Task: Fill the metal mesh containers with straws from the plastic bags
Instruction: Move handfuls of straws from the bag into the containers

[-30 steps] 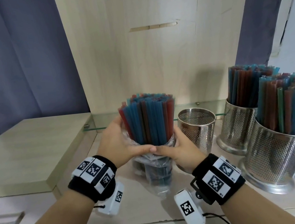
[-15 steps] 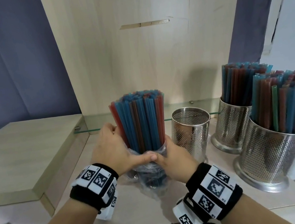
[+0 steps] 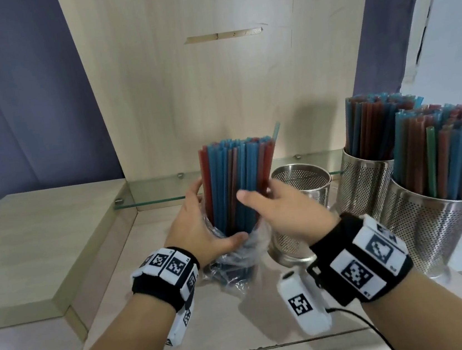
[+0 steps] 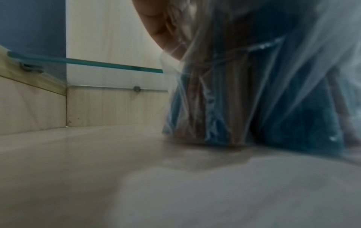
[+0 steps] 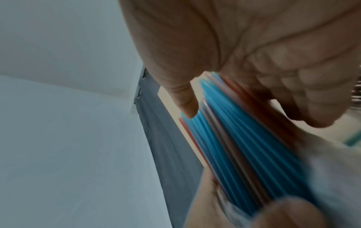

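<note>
Right hand (image 3: 284,212) has risen to grip the straws (image 3: 239,179); left hand (image 3: 202,233) fingers clasp the bag (image 3: 235,264).

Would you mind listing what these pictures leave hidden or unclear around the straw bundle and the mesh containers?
- Lower ends of the straw bundle: head view, hidden by the crumpled plastic bag and the left hand.
- Base of the empty mesh container: head view, hidden behind the right hand.
- Right hand's fingers: right wrist view, blurred, so the grip is unclear.
- Nearest full mesh container: head view, cut off by the right edge.
</note>
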Tool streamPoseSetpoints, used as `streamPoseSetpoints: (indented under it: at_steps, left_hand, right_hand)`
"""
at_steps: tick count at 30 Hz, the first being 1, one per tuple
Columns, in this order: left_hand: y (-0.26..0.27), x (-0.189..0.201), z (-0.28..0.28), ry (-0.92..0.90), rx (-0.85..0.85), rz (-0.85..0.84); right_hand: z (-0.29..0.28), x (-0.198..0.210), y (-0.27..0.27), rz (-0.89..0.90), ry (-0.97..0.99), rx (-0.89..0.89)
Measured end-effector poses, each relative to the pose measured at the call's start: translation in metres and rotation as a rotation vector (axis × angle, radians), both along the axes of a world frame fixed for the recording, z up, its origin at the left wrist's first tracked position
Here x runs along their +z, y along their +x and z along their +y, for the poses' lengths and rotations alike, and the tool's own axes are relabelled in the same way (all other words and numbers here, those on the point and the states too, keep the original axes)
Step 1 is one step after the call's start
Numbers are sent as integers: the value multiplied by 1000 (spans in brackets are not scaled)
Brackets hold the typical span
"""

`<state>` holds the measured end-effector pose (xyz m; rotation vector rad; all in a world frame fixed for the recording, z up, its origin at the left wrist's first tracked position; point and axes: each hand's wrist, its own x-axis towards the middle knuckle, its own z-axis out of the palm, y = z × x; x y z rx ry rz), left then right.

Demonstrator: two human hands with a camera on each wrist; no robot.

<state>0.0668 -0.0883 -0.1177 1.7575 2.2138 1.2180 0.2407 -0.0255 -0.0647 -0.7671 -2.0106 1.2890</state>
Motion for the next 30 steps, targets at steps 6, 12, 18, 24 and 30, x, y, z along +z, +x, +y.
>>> streamPoseSetpoints:
  at_steps: [6, 12, 18, 24, 30]
  left_hand:
    - [-5, -2, 0, 74, 80, -35]
    - [-13, -8, 4, 156, 204, -49]
    - [-15, -9, 6, 140, 224, -44]
    - [-17, -9, 7, 135, 232, -53]
    - [-18, -9, 6, 119, 271, -67]
  right_hand:
    - [10, 20, -28, -6, 301, -185]
    - [19, 10, -51, -92, 309, -145]
    - [22, 0, -64, 16, 320, -310]
    - [27, 2, -72, 160, 175, -193]
    - [35, 7, -69, 201, 213, -179]
